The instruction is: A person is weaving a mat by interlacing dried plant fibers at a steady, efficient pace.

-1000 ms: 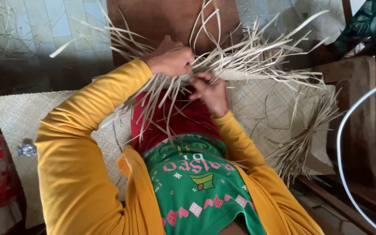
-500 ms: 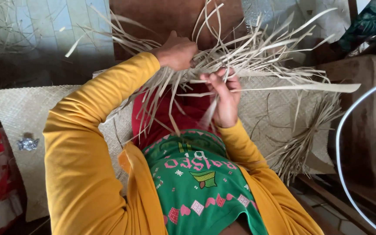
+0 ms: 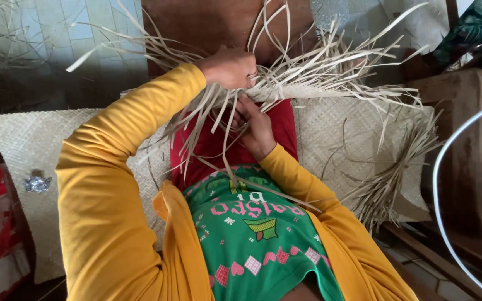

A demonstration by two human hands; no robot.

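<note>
**Two hands in a bunch of dry strips**

A big woven mat (image 3: 358, 139) lies flat under everything. It is pale tan, and it spreads out to both sides. Its right edge is not done, so loose ends hang off there in a messy tuft.

The person wears a yellow top with long sleeves (image 3: 112, 184). There is a green cloth (image 3: 258, 234) with little shapes on it over the belly, and a red cloth (image 3: 207, 145) past that, nearer the hands.

A bunch of long, thin, dry strips (image 3: 330, 72) is up near the top, in the middle. The strips poke out every way, like a fan. Some hang down over the red cloth.

The left hand (image 3: 230, 68) is on top of the bunch. Its fingers are curled tight in a fist around the strips.

The right hand (image 3: 258, 131) is just under the bunch, touching it. Its fingers reach up into the strips and look bent around a few, but the tips are hidden, so I cannot tell how tight they hold.

A small shiny thing (image 3: 37, 183) sits on the mat at the far left.
</note>
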